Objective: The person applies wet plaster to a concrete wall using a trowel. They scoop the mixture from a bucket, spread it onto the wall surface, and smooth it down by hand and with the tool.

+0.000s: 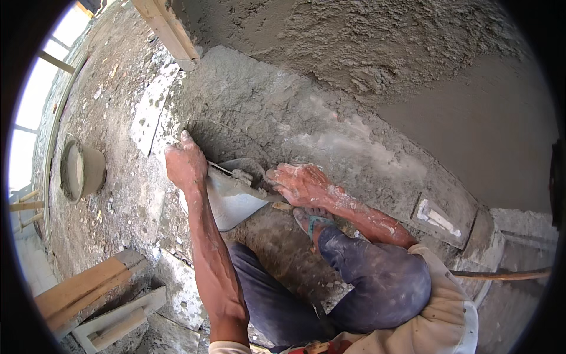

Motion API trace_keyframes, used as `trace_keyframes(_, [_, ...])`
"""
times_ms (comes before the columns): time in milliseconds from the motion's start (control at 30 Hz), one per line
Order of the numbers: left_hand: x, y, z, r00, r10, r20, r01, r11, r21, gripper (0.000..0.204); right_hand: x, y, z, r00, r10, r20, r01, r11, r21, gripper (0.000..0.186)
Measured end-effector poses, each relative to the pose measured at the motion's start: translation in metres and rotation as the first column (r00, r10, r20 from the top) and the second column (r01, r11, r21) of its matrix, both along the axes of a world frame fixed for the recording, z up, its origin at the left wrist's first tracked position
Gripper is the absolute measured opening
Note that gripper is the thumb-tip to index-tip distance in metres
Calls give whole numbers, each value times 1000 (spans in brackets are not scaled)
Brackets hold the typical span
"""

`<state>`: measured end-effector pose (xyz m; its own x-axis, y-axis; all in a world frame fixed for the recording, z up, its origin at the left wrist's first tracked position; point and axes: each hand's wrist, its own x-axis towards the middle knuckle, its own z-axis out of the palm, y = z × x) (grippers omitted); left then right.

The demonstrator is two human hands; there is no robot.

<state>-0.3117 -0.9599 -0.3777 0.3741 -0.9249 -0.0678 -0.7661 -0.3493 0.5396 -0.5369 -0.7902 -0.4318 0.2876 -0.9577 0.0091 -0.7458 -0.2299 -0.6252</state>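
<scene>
A pale bucket, smeared with grey mortar, leans tilted on the ground in front of me. My left hand is closed on its edge at the far left side, the arm stretched out. Lumps of wet mortar cling along the bucket's near edge. At the right end of that edge my right hand has its fingers curled against a mortar-caked part; what lies inside the grip is hidden. Just below those fingers a small wooden piece shows beside my sandalled foot. Dried mortar speckles both hands.
Wet mortar coats the wall ahead, smoother at right. A wooden post stands at its left end. Another bucket sits at far left. A plastering float lies at right; timber and a frame-like tool lie lower left.
</scene>
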Motion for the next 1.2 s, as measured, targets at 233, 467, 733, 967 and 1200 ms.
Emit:
trace_keyframes(233, [-5,4,2,1000,9,-18,-10,998,-56,54,-124,53,-68,436,-900,19,796,396,457,49])
trace_keyframes(467, [-12,-4,-2,1000,10,7,-9,999,-46,54,-130,-74,-75,722,-684,-108,668,647,368,45])
trace_keyframes(733, [-2,2,-5,1000,-18,3,18,999,-42,54,-90,-30,-74,694,-719,36,683,673,284,55])
trace_keyframes(967, [4,5,-3,1000,-2,16,3,997,-72,54,-71,-101,-69,709,-702,70,591,646,483,57])
trace_keyframes(1200, [-28,-12,-5,999,-37,23,38,999,-33,53,-123,-90,-94,857,-514,-21,514,855,67,52])
